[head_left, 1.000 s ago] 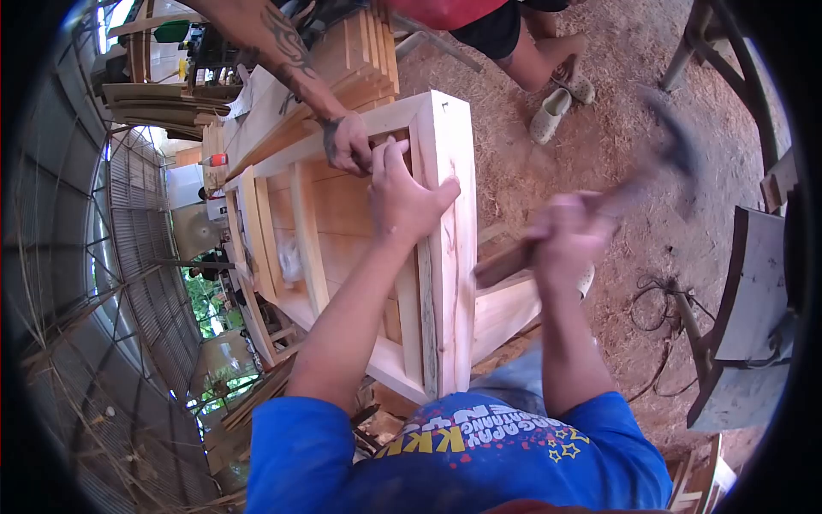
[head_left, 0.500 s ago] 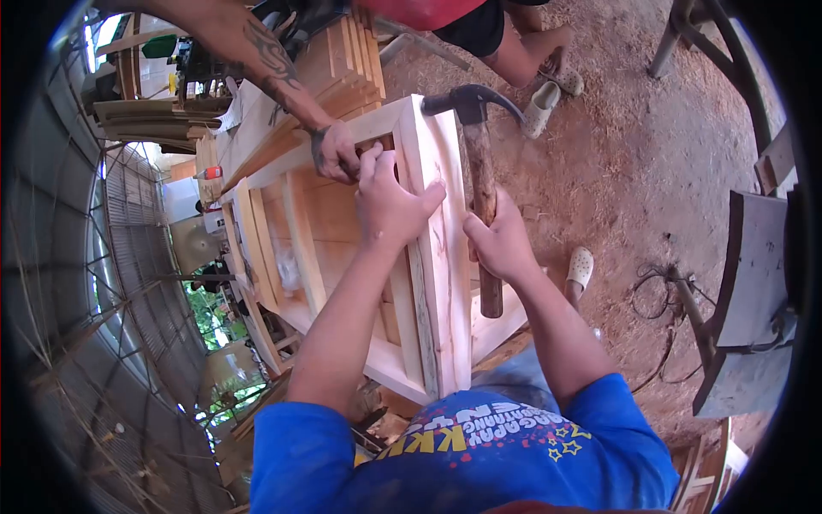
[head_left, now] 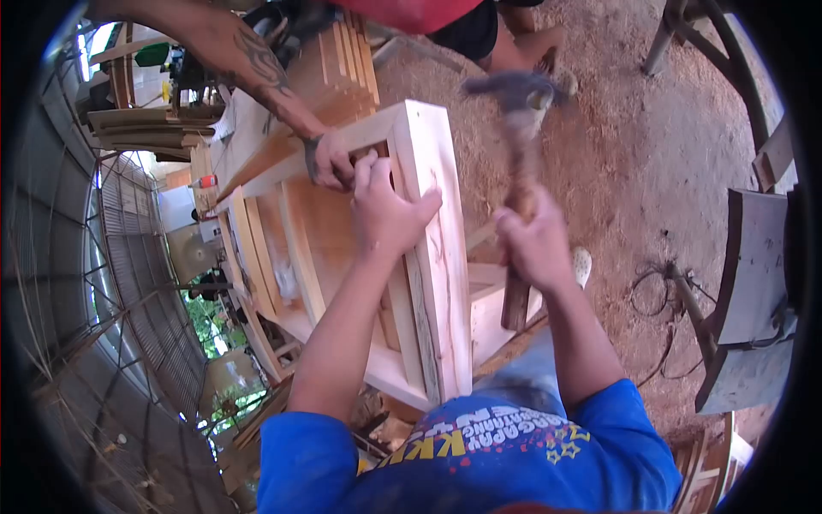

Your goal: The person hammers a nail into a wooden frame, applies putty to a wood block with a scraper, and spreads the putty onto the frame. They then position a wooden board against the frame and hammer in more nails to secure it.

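A pale wooden frame (head_left: 438, 257) stands in front of me, its thick near beam running from its top corner down to my shirt. My left hand (head_left: 390, 206) grips this beam near the upper end, thumb on the outer face and fingers curled over the inner side. In my right hand (head_left: 538, 240) is a claw hammer (head_left: 519, 176), held by its wooden handle to the right of the beam. The hammer's dark head is blurred and apart from the wood. Another person's tattooed hand (head_left: 330, 160) holds the frame right beside my left fingers.
Stacked boards (head_left: 342, 64) lie behind the frame. A person in black shorts (head_left: 467, 38) is at the top. Dark metal equipment (head_left: 753, 291) stands at right, with a coiled cable (head_left: 652, 291) on the sawdust-covered ground. A red-capped bottle (head_left: 205, 182) sits at left.
The hammer head has come away from the beam's top end, moving right as my right hand swung outward. My left hand and the other person's hand keep their holds on the frame.
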`<state>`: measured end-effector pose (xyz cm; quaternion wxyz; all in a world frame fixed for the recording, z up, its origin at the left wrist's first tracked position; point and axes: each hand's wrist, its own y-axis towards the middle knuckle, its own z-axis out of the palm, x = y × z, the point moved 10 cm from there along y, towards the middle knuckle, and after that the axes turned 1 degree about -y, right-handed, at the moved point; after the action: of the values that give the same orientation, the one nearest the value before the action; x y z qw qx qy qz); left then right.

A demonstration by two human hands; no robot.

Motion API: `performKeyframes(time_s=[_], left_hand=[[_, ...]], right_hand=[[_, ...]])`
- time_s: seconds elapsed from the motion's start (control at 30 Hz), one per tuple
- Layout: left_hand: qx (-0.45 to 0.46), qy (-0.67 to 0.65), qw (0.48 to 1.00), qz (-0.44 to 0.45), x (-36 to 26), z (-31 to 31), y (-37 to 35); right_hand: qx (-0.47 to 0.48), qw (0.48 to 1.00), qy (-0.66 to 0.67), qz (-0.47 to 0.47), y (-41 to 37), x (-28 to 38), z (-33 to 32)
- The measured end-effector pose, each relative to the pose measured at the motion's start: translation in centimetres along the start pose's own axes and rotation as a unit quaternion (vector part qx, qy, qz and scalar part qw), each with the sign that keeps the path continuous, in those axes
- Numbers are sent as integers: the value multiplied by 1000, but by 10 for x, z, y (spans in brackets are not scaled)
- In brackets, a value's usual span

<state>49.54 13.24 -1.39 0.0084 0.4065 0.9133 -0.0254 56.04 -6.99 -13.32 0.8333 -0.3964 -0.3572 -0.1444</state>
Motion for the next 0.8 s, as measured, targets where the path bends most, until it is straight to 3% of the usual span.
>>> performKeyframes(time_s=[0.07,0.13,0.23,0.33,0.47,0.57,0.7,0.8], left_hand=[[22,-7,999,-21,-1,-1,0],[27,-11,999,-28,1,-1,1],[16,-7,1000,-21,1,0,1],[8,-11,1000,-5,1,1,2],[25,-20,999,-25,-1,-4,1],[41,-32,997,-64,0,-5,0],[20,-36,999,-31,3,2,1],[-25,-53,998,-20,-3,-12,-3]], right_hand=[[-78,986,90,-118,-4,29,-31],[-132,932,258,-217,-8,41,-47],[-153,986,57,-25,-2,-5,-8],[113,991,-70,17,-1,-17,31],[-38,997,54,-38,-8,9,-2],[-81,971,166,-149,1,12,0],[96,993,-65,8,6,-42,34],[70,983,-170,8,-15,-51,-9]])
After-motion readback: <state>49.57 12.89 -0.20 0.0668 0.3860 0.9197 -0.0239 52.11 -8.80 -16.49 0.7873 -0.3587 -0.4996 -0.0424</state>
